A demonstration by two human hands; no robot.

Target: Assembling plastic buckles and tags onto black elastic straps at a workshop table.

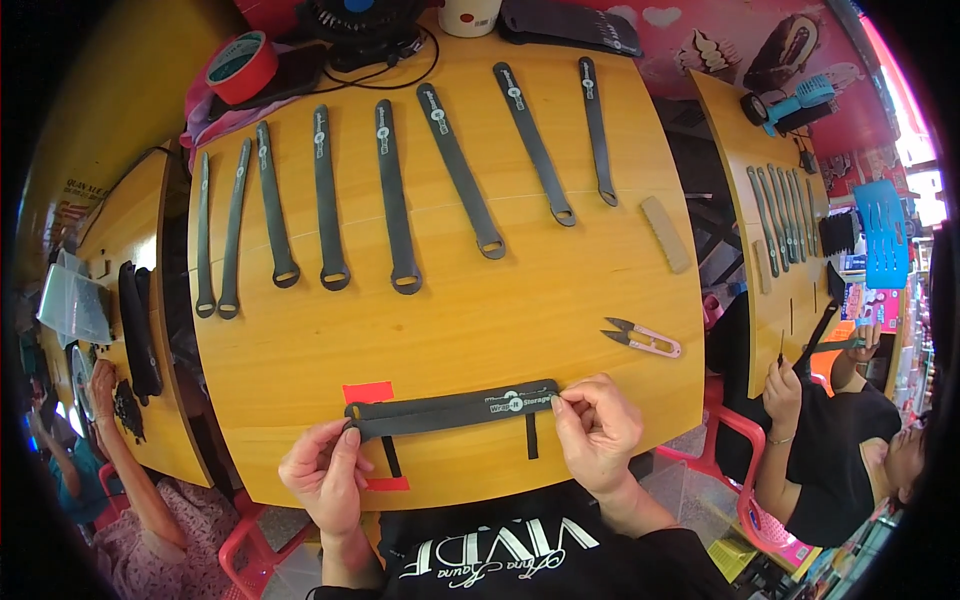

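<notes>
Near the table's front edge, two dark grey storage straps (450,407) with white print lie stretched sideways, one overlapping the other. My left hand (328,470) pinches their left end between thumb and fingers. At the right end my right hand (598,428) pinches the printed tips. Beneath the straps, a short black strip (532,437) shows near the right end and another black strip (391,458) near the left. Red tape (368,391) marks the wood behind and in front of the left end.
Several dark straps with slotted ends (400,220) lie in a row across the table. Pink-handled thread snips (645,338) and a beige block (665,235) are on the right. A red tape roll (242,68) and a black fan (360,30) stand behind. Co-workers sit at tables on both sides.
</notes>
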